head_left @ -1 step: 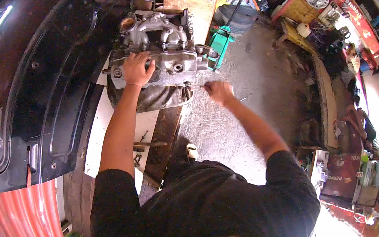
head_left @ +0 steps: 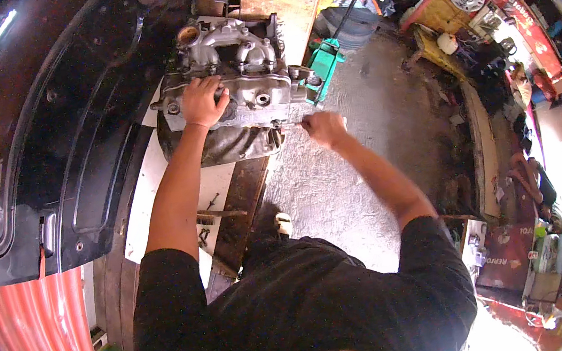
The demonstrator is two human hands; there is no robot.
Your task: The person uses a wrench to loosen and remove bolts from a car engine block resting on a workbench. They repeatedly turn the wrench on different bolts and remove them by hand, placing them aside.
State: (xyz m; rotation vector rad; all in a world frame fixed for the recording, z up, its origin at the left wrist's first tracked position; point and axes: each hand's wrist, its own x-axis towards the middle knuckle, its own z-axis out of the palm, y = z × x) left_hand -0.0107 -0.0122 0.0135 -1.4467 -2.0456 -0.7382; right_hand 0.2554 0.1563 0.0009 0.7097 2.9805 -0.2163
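Engine part, lying ahead of the person, beside a black vehicle panel. The left hand rests on its upper face, thumb apart from the other fingers. The right hand, fingers curled around a thin tool, is just beside the near right corner. Right of the engine part: a green floor jack.

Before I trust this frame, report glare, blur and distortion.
In the head view, glare burns out a lower-right patch; there, the right hand looks slightly blurred, the left hand sharper, and the red corrugated sheet bows along the left rim.
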